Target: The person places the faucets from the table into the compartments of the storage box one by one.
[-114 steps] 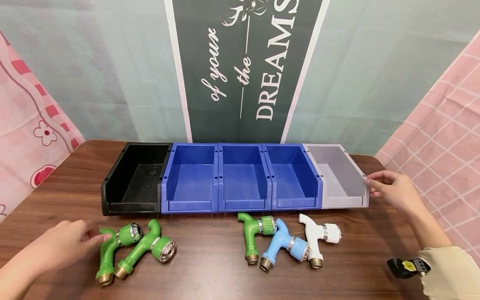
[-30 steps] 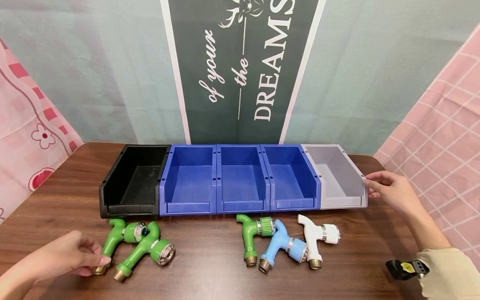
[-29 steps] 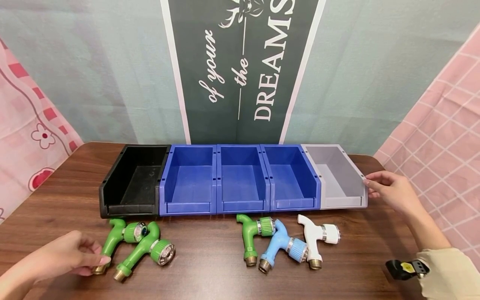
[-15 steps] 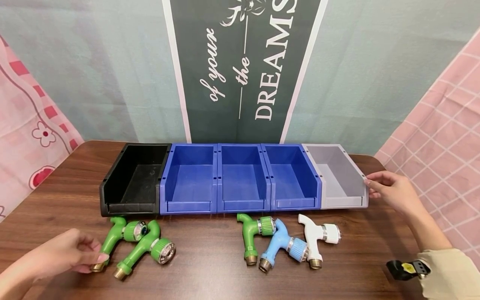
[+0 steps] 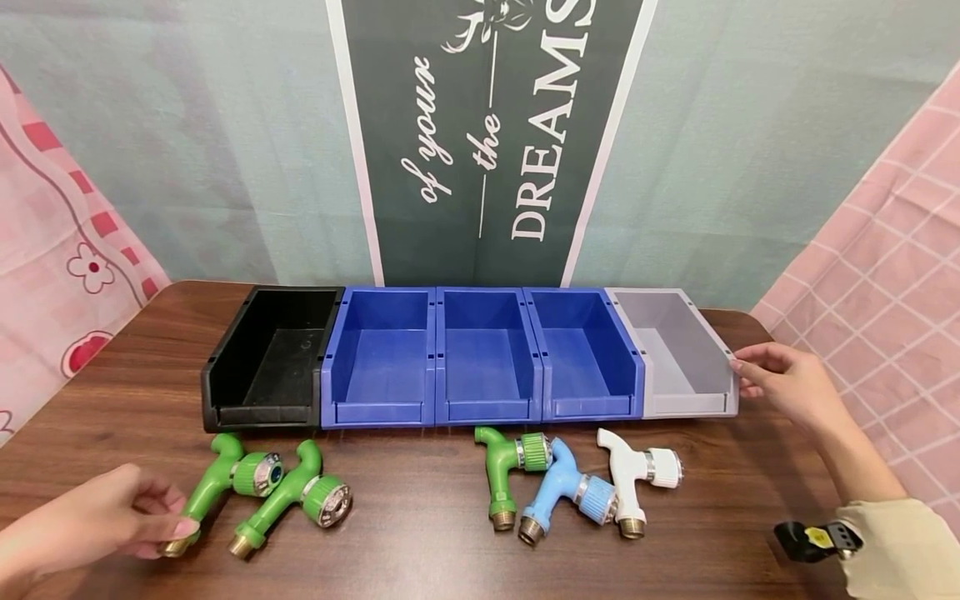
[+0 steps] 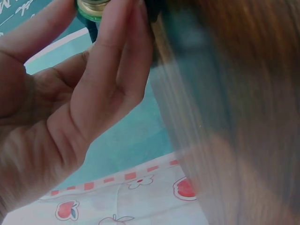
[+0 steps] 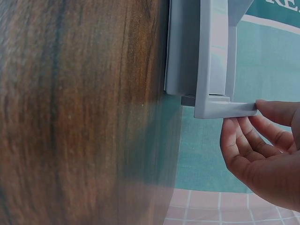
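Note:
My left hand (image 5: 112, 521) pinches the brass threaded end of a green tap (image 5: 212, 485) at the front left. In the left wrist view the thumb and fingers (image 6: 105, 65) close around the tap's brass-and-green end (image 6: 93, 8), most of which lies out of frame. Just right of it, a second green tap (image 5: 277, 500) lies tilted the same way. My right hand (image 5: 795, 383) holds the outer side wall of the grey bin (image 5: 690, 406). From the right wrist, the thumb shows on the wall's edge (image 7: 229, 110) with the fingertips against its outer face.
Beside the grey bin stand three blue bins (image 5: 378, 413) and a black bin (image 5: 266, 417), all in one row. In front of them lie another green tap (image 5: 498, 475), a light-blue tap (image 5: 558, 487) and a white tap (image 5: 626, 475) on the wooden table (image 5: 405, 550).
My left hand has gone from the upper part of the leftmost tap to its threaded end, then shifted left with it, widening the gap to the second tap. The right hand has stayed put.

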### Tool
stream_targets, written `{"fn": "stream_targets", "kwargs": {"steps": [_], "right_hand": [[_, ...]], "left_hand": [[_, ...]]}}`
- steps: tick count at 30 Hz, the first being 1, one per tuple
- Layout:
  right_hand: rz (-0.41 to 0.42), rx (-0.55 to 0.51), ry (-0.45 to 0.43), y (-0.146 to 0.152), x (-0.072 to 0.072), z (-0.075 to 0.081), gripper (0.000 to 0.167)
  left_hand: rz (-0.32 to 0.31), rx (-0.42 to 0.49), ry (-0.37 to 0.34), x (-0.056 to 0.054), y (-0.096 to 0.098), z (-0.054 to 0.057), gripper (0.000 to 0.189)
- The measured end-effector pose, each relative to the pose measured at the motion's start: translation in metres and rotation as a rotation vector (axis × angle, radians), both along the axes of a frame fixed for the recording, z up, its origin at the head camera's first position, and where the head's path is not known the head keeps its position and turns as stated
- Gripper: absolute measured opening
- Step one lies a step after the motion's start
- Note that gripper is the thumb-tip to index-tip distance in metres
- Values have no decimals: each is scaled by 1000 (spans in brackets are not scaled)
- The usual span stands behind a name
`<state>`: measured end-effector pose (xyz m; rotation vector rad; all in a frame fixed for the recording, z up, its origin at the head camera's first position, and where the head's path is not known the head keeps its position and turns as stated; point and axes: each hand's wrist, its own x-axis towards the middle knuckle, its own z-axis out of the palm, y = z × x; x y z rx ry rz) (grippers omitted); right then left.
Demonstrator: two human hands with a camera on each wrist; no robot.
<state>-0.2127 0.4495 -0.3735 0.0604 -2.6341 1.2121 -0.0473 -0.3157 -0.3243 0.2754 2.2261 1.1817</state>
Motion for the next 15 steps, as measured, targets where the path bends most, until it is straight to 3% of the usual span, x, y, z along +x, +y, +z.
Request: {"fn": "stream_targets", "kwargs": {"steps": [4, 15], "right_hand": [[23, -17, -16, 1, 0, 2, 26], [1, -10, -5, 4, -3, -4, 31]], "left_hand": [[4, 0, -14, 2, -2, 3, 17], [2, -21, 75, 0, 1, 10, 17]]}}
